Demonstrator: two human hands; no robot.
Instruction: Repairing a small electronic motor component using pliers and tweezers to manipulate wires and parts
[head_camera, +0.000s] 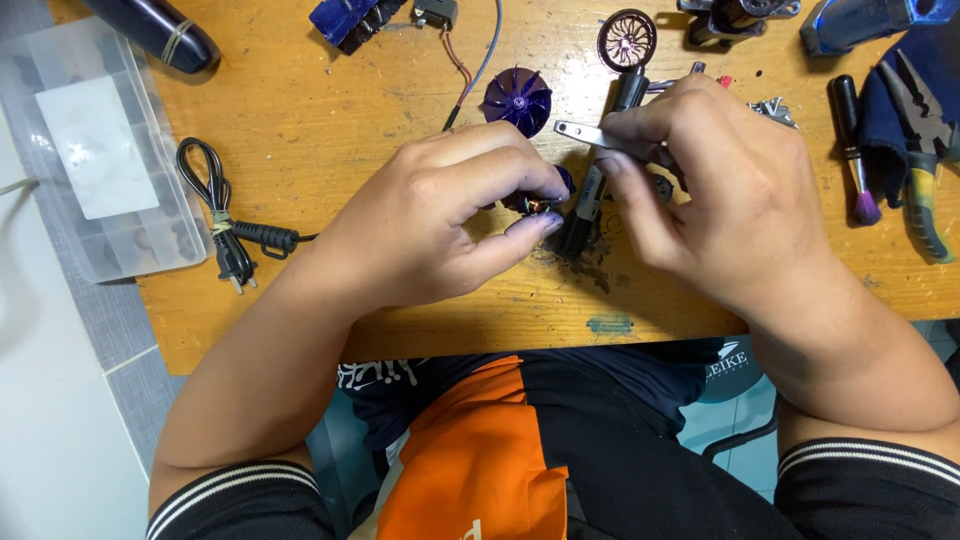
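Left hand (440, 215) pinching a small dark motor part (538, 205), seemingly with copper windings, over the wooden table (330, 110). Right hand (715, 180) gripping a slim metal tool (585, 133), tip aimed leftward just above that part. Purple fan impeller (518, 100) lying just behind; coiled black power cord (225, 215) well to the left.

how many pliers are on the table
1. The pliers with green and yellow handles lie at the table's right edge, beside a small brush. More could be hidden under the right hand or out of frame.
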